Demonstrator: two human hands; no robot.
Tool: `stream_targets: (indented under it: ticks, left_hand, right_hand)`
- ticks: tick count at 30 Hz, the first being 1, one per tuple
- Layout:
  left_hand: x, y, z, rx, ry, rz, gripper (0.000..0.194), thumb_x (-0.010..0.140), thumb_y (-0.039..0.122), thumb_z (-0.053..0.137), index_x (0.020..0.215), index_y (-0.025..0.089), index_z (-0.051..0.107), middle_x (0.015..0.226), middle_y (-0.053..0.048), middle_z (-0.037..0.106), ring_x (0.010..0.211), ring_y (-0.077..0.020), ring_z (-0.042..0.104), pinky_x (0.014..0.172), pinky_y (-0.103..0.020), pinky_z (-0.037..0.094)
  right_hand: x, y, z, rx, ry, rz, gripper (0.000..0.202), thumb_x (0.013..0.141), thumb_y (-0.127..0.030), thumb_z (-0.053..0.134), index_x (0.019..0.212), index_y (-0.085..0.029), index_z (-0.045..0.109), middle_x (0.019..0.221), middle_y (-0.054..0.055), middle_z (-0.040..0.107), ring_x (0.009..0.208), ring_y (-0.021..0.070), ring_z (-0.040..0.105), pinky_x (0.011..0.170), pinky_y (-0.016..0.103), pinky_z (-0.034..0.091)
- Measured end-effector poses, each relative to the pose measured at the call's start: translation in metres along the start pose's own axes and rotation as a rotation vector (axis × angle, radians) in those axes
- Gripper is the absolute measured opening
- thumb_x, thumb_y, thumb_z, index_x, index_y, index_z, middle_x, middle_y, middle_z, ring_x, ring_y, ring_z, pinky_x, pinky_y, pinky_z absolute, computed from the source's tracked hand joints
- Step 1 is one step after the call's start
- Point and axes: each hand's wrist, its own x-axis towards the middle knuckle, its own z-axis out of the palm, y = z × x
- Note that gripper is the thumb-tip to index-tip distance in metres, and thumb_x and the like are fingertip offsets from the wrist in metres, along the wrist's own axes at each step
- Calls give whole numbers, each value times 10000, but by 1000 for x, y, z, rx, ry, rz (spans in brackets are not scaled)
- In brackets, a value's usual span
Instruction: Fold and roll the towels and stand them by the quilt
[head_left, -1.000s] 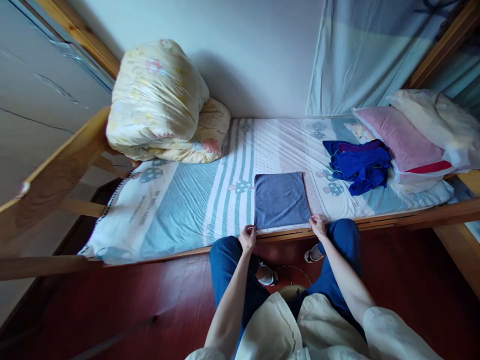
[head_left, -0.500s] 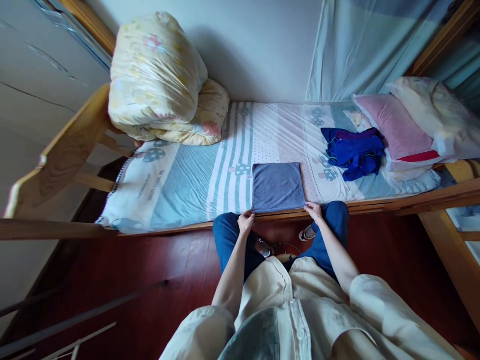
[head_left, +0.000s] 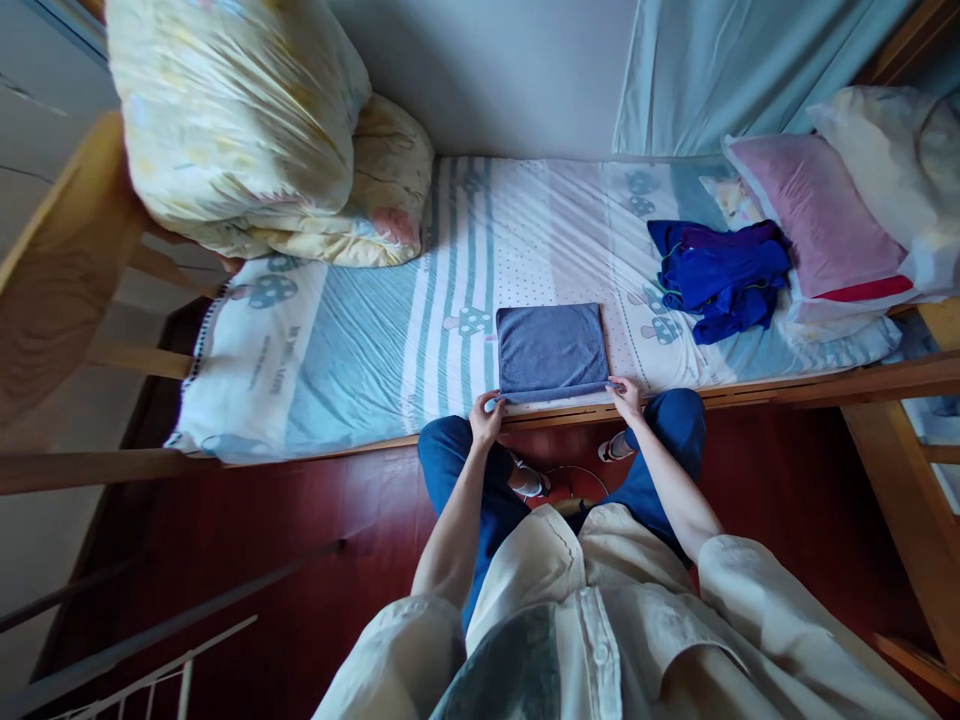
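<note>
A grey-blue towel (head_left: 551, 345) lies flat near the front edge of the bed, its near edge turned up in a narrow strip. My left hand (head_left: 487, 415) pinches the near left corner, fingers closed on the cloth. At the near right corner, my right hand (head_left: 625, 398) grips the same edge between thumb and fingers. Both hands are just above the bed's wooden rail. Under the towel is a patterned sheet (head_left: 360, 340) with stripes and mushroom prints.
A crumpled blue garment (head_left: 724, 275) lies right of the towel, beside a pink pillow (head_left: 840, 210). At the left a big yellow quilt (head_left: 240, 120) is piled up. A wooden bed rail (head_left: 810, 397) runs along the front, and a white metal rack (head_left: 184, 680) stands low at left.
The towel's near edge has been lifted and folded over away from me into a narrow strip. Both hands moved slightly forward with it. My view has shifted closer to the bed.
</note>
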Motion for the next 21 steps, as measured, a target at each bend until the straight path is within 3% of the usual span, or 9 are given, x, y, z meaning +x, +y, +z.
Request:
stream_targets:
  ticks: [3,6,12,21]
  left_hand:
    - [12,-8,6,-149,-73,-45,298,824,457,602,943,184,604,946,-72,708,899,-204,689,731,-311,610]
    - [23,-14,8,-146,-123,-84,333,836,506,601,944,191,581,777,-13,639,708,-165,638,603,-266,565]
    - [33,-15,9,166,-61,-67,220,897,404,564,906,192,623,718,-24,652,736,-189,649,725,-283,512]
    - [20,-8,14,311,-18,-125,233,945,382,509,954,196,650,826,-79,722,856,-235,708,828,-314,509]
  right_hand:
    - [11,6,5,17,-44,50,346,804,-490,653,945,-174,642,926,109,755,840,219,698,801,348,579]
    - [22,10,8,17,-56,75,363,816,-528,656,946,-194,602,876,90,738,814,224,703,788,345,574]
    - [31,12,14,-143,-68,71,308,895,-481,594,1000,-192,604,963,125,749,920,247,707,856,349,556]
    - [21,4,19,-515,-79,144,283,987,-359,502,1087,-151,667,1042,164,751,992,268,677,909,344,505]
